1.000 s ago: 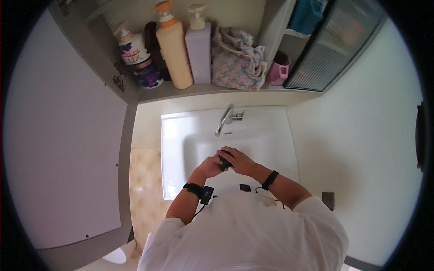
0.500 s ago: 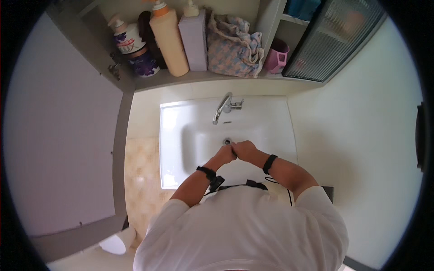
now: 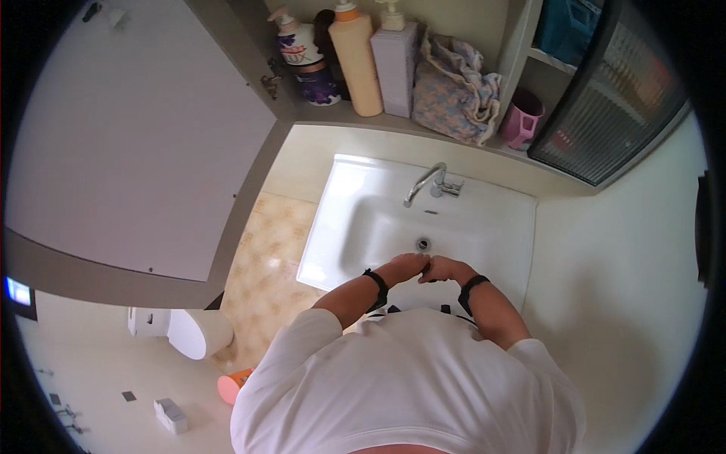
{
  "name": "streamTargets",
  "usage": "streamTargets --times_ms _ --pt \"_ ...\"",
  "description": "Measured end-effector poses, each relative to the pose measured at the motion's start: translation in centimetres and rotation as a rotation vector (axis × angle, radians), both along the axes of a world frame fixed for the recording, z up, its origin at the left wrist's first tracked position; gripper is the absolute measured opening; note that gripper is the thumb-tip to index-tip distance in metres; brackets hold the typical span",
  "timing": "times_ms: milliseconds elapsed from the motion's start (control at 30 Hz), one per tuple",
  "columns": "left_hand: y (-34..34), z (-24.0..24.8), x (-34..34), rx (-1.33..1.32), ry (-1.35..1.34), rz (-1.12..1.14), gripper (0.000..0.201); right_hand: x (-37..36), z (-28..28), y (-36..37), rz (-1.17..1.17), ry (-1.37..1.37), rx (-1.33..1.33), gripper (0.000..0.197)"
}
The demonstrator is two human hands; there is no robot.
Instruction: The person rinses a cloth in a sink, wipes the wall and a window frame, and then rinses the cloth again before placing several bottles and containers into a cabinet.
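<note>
The left hand (image 3: 406,267) and the right hand (image 3: 445,268) meet fingertip to fingertip over the white sink (image 3: 355,227). A small dark object (image 3: 426,266) sits between them, too small to identify; whether the fingers pinch it or only touch cannot be told. Each wrist wears a black band. The drain (image 3: 423,244) lies just beyond the hands, the chrome faucet (image 3: 427,181) farther back. Past it, a shelf (image 3: 333,115) carries an orange pump bottle (image 3: 357,60), a lavender pump bottle (image 3: 395,64), a patterned pouch (image 3: 454,94) and a pink cup (image 3: 522,121).

hands (image 3: 425,268) over sink (image 3: 348,227) — tap (image 3: 428,181) behind | bottles (image 3: 360,57) on shelf (image 3: 393,125)
</note>
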State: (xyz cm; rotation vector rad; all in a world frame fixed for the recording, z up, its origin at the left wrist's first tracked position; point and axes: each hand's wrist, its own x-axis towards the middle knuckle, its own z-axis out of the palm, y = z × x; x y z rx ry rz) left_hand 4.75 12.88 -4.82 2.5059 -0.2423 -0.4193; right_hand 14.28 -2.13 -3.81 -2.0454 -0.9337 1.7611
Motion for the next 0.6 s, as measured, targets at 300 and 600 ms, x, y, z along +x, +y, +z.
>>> streamTargets --times_ms 300,600 --pt "7.7 -2.9 0.5 -0.021 0.063 0.498 0.072 1.0 1.0 -1.0 -0.346 -0.472 0.204 0.056" --pt "6.1 -1.4 0.5 -0.822 0.410 0.610 0.046 -1.2 2.3 2.1 -0.590 -0.598 0.358 0.057"
